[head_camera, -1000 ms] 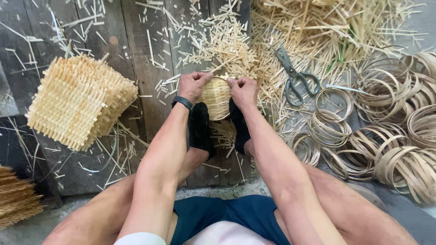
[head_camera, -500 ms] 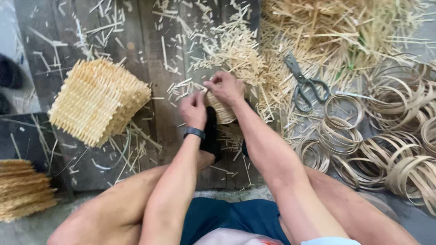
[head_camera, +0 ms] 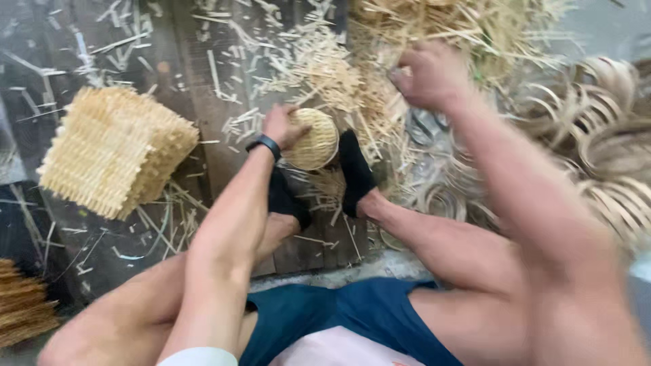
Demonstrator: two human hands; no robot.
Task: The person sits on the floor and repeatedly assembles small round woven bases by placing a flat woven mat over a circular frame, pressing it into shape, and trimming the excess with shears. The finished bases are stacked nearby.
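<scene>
Your left hand (head_camera: 283,127) rests on the small round woven basket (head_camera: 313,139), fingers and thumb curled over its left rim; the grip is closed on the basket's edge. A dark band (head_camera: 264,143) circles that wrist. The basket sits low on the wooden floor boards (head_camera: 203,122), wedged between your two feet in black socks (head_camera: 355,171), open weave facing up toward the camera.

Your right hand (head_camera: 427,76) is up and away from the basket, at the edge of the loose heap of bamboo strips (head_camera: 468,27). It is motion-blurred. The fingers look bunched, but you cannot tell from this view whether the grip holds any strip or is merely curled.

Around you: a larger squarish woven basket (head_camera: 115,152) lies tipped on its side to the left, well apart from the small one. Short cut splints (head_camera: 319,64) litter the boards just beyond the small basket. Coiled bamboo hoops (head_camera: 610,135) pile at the right, under and past your right forearm, blurred. A bundle of darker strips (head_camera: 24,305) shows at the lower left corner. Something grey and metallic (head_camera: 424,125) lies below the right hand, too smeared to identify.

You sit with knees spread, blue shorts (head_camera: 319,318) at the bottom of the view.
</scene>
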